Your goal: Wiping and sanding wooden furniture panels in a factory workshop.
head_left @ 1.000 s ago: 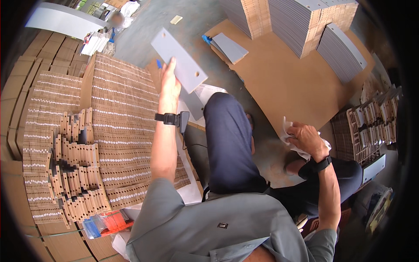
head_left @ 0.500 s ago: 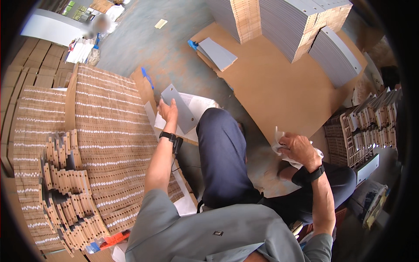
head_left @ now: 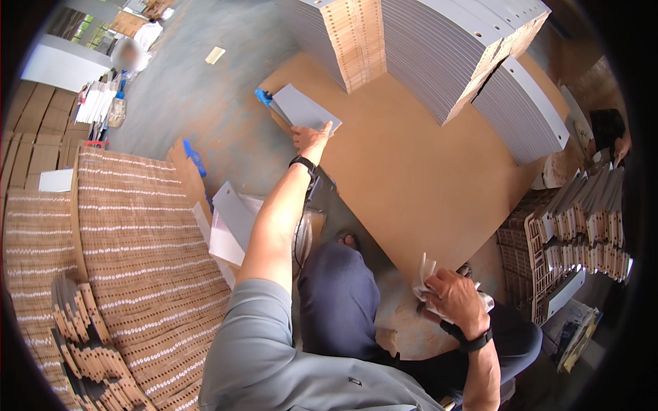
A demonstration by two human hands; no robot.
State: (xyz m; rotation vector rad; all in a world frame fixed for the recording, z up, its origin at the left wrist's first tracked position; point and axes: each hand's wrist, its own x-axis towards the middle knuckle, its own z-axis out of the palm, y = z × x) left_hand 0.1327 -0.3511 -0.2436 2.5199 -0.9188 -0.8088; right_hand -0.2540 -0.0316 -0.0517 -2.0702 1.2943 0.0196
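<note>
My left arm stretches far forward. My left hand [head_left: 313, 140] grips the near end of a flat grey panel [head_left: 301, 104], its thumb at the panel's corner and the other fingers along its near edge. That panel lies at the far left corner of a brown board [head_left: 411, 185]. Beside my left forearm, a second grey panel [head_left: 235, 214] with a hole near its end rests on a pale surface, partly hidden by the arm. My right hand [head_left: 455, 299] is closed round a crumpled white cloth [head_left: 423, 274] above my right leg.
Tall stacks of grey panels [head_left: 432, 55] stand at the board's far side, with leaning panels [head_left: 514, 113] to their right. Drilled brown pieces [head_left: 151, 274] are stacked at left. A crate [head_left: 524, 253] bearing more panels stands at right. A blurred person [head_left: 130, 55] is far left.
My left hand has let go of the panel by my knee and reached forward right to the one on the board. The right hand keeps the cloth; the view has shifted.
</note>
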